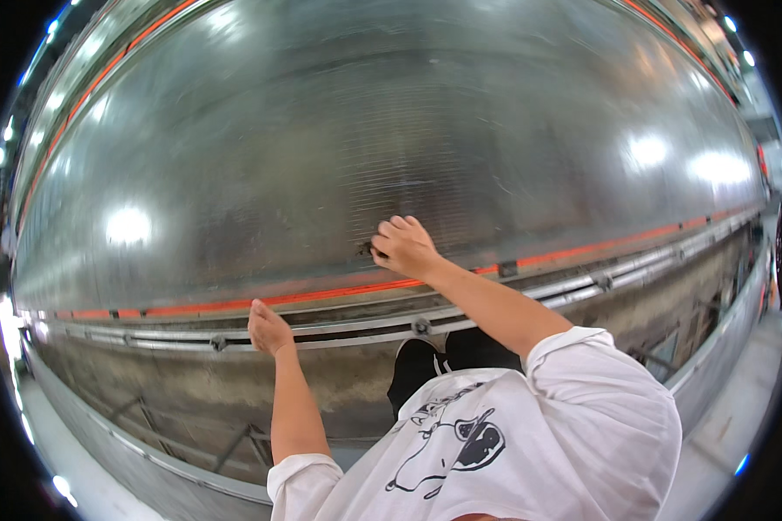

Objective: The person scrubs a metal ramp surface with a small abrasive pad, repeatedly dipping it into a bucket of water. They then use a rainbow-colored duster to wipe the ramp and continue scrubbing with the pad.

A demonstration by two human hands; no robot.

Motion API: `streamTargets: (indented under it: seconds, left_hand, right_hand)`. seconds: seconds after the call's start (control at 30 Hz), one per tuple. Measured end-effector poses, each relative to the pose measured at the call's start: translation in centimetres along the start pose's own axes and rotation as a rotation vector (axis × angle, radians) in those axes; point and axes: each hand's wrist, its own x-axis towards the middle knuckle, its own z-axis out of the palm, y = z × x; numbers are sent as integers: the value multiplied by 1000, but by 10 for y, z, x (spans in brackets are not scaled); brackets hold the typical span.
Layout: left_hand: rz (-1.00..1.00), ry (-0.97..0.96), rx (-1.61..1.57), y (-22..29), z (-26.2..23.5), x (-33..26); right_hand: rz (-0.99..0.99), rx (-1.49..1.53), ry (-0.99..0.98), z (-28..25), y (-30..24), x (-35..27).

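1. Here's the right hand (404,247), out over the broad, glossy grey sheet (261,148), just beyond its near edge; the fingers are bent inward and narrow.
2. Right at those fingertips sits a small, dark, irregular piece (366,249), on the near middle part of the sheet; whether the fingers actually pinch it, I cannot tell.
3. Over to the left hand (269,328), lower and nearer the body: its fingers are drawn close together, tips pointing away from the person, and I cannot tell whether anything is inside.
4. That hand shows in front of the long, silvery double metal rail (347,337), well apart from the right one; contact with the rail is unclear.
5. Between sheet and rail runs a thin, bright orange-red strip (204,307), the right forearm crossing above it.
6. A small dark block (421,326) sits on the rail, close to the black trousers (413,378).
7. And below, the white short-sleeved T-shirt (573,434) with its black cartoon print, while round white glare shines off the sheet on both sides.
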Motion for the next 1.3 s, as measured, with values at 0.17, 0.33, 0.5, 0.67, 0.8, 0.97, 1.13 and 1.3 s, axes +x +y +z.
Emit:
streamTargets:
  seconds: [0.17, 0.33, 0.5, 0.67, 0.8, 0.97, 1.13, 1.3]
  left_hand:
    - [369, -145, 209, -52, 28, 26]
    - [463, 78, 168, 0, 14, -26]
    - [694, -435, -719, 241, 39, -254]
    - [716, -1027, -975, 452, 21, -517]
    - [1044, -1345, -891, 567, 9, -688]
    - [1027, -1421, -739, 634, 47, -839]
    - [982, -1418, -716, 727, 114, -950]
    - [948, -1551, -755, 911, 152, -1125]
  right_hand:
    - [677, -51, 205, -104, 98, -134]
    - [1114, 514, 702, -276, 170, -267]
    - [1170, 808, 1448, -366, 180, -558]
    - [1077, 1560, 2078, -360, 150, -730]
    - [1010, 1635, 2137, -384, 153, -839]
    - [1018, 1552, 2192, -452, 239, -941]
    - [1150, 1318, 2130, -522, 373, -1037]
    - [1404, 1013, 2322, -586, 474, -1142]
